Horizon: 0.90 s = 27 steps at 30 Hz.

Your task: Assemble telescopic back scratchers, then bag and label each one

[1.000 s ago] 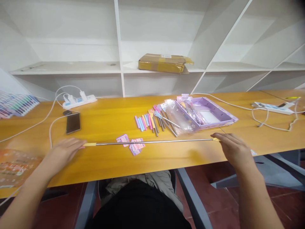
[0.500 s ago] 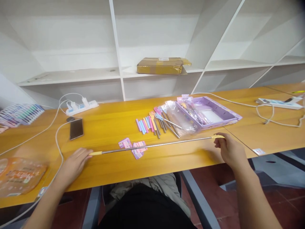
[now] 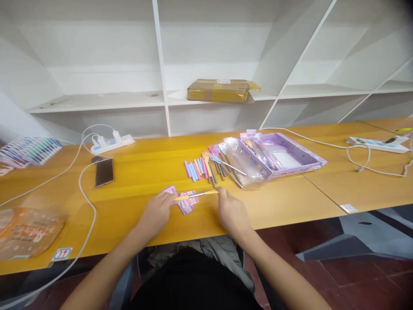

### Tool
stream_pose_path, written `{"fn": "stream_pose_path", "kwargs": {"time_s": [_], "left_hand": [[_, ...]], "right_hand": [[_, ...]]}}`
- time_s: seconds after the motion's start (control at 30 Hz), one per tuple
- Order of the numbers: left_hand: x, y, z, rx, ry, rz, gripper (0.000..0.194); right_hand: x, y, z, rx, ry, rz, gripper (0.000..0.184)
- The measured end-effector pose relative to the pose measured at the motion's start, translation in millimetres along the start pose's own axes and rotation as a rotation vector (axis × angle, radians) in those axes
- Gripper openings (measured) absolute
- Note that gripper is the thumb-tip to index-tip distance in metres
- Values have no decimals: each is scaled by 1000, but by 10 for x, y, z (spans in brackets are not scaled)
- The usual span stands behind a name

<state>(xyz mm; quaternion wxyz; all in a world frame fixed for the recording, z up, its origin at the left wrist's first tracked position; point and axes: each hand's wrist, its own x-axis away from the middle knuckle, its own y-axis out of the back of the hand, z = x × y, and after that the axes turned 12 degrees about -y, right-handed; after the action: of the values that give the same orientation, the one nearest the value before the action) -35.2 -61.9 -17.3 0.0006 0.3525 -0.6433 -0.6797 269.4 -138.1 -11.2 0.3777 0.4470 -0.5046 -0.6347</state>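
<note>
A telescopic back scratcher (image 3: pixel 196 195) with yellow ends and a short steel shaft spans the gap between my hands. My left hand (image 3: pixel 160 212) is closed on its yellow grip, while my right hand (image 3: pixel 232 211) pinches the other yellow end, the head mostly covered by the fingers. Just beneath it on the table lie pink and purple cards (image 3: pixel 186 205). Beyond are several coloured handle sleeves (image 3: pixel 194 169) in pink, blue and yellow. Beside them rests a pile of more back scratchers (image 3: pixel 222 161) with hand-shaped heads and metal shafts.
A purple box (image 3: pixel 290 148) with clear plastic bags (image 3: pixel 247 163) stands at the right. A phone (image 3: pixel 104 172), a power strip (image 3: pixel 112 144) and white cables lie left, near an orange package (image 3: pixel 30 232). A cardboard box (image 3: pixel 221 90) sits on the shelf behind.
Both hands have come in toward the middle, and the long extended back scratcher has been pushed together to a short length. The things on the table have stayed put.
</note>
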Motion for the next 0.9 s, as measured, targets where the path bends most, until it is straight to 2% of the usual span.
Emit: {"fn": "stream_pose_path", "kwargs": {"time_s": [0.07, 0.23, 0.37, 0.5, 0.67, 0.9], "left_hand": [[-23, -75, -111, 36, 19, 7, 31], [110, -125, -243, 171, 86, 157, 32], [141, -148, -323, 152, 173, 267, 31], [142, -144, -298, 187, 172, 296, 32], [178, -186, -242, 145, 142, 319, 32], [209, -208, -193, 57, 69, 258, 36]], "right_hand": [[85, -16, 122, -10, 40, 1, 30], [130, -53, -34, -185, 94, -70, 26], [135, -183, -33, -287, 169, -24, 27], [106, -318, -26, -305, 247, -28, 29], [67, -371, -89, -361, 353, -34, 27], [74, -402, -119, -357, 411, -35, 27]]}}
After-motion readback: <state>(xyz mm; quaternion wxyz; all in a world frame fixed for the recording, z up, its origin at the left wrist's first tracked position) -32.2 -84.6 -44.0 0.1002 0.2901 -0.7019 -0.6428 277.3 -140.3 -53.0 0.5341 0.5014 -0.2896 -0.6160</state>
